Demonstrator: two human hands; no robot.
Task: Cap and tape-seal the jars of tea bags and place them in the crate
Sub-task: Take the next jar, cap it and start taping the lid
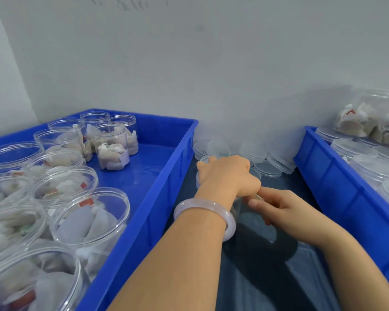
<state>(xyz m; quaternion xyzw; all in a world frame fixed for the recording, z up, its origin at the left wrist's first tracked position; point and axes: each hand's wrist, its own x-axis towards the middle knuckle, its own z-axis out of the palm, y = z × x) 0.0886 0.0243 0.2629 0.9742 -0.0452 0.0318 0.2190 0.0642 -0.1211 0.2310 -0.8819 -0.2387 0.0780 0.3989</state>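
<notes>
The left hand (227,176) lies on top of a clear jar (198,179), fingers curled down over its far edge and gripping it; a pale bangle (202,213) circles that wrist. The right hand (276,207) meets it from the near right, thumb and forefinger pinched together at the jar's rim, the other fingers curled against its side. What lies between the pinched fingertips is too small to tell. The jar stands on the dark tabletop (267,277), in the gap between two blue crates, and is mostly hidden by the hands.

At far left, the left crate (184,153) holds many uncapped jars of tea bags (112,149), crowded along its left side and back corner. Behind the hands, against the wall, lies a heap of clear lids (253,151). To the right, the right crate (328,162) holds capped jars (350,149) packed close together, with a clear bag of tea bags (366,122) resting on top of them.
</notes>
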